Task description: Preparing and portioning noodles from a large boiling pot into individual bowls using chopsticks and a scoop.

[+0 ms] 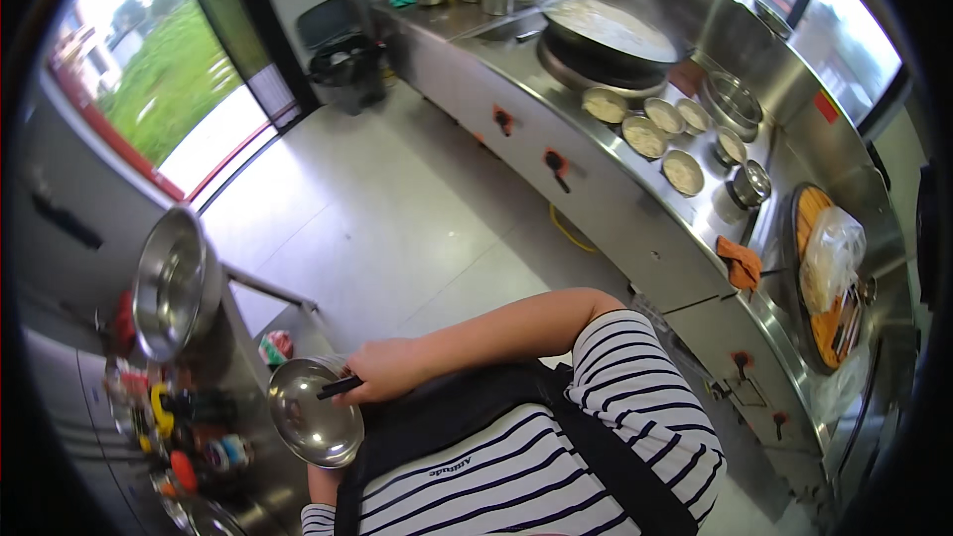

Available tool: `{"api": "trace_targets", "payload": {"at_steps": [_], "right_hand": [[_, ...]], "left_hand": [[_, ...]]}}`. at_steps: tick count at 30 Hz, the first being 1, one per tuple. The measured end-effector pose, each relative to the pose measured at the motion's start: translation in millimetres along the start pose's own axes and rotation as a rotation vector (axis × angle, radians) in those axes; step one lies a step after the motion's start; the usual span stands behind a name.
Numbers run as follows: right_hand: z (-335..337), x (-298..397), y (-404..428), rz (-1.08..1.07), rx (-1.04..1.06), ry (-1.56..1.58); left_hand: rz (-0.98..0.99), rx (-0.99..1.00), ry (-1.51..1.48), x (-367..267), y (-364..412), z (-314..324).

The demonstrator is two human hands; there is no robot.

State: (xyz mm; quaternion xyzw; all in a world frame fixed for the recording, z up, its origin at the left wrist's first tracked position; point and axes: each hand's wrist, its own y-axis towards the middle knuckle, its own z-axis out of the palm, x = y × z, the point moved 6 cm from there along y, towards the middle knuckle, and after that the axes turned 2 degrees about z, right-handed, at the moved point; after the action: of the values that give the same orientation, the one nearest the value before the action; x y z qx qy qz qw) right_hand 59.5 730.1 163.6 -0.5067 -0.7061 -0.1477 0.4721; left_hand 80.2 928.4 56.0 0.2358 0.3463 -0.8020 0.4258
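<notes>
My right hand [383, 371] reaches across my body and grips a pair of black sticks [341, 387], which look like chopsticks; their ends show over a shiny metal bowl [301, 406]. The hand is at the bowl's right rim. My left forearm [323, 485] runs up beneath the bowl; the bowl hides my left hand, so its hold cannot be seen. Nothing can be made out in the bowl but reflections.
A large wok [610, 82] of whitish, steaming liquid sits on the steel stove counter [521, 67]. Small bowls of pale food [645, 137] stand beside it. A large metal basin [170, 283] and bottles are at left. A round wooden board [811, 212] holds a plastic bag [834, 253] and knives.
</notes>
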Motion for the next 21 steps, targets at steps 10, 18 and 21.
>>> {"api": "trace_targets", "payload": {"at_steps": [10, 18, 21], "right_hand": [[-283, -146, -16, 0.185, -0.673, 0.037], [-450, -254, -123, 0.142, -1.533, 0.572], [-480, -276, -185, 0.106, -1.895, 0.441]], "left_hand": [[-0.179, 0.273, 0.052, 0, 251, 171], [-0.318, 0.499, 0.078, -7, 450, 311], [-0.384, 0.57, 0.095, 4, 511, 372]]}}
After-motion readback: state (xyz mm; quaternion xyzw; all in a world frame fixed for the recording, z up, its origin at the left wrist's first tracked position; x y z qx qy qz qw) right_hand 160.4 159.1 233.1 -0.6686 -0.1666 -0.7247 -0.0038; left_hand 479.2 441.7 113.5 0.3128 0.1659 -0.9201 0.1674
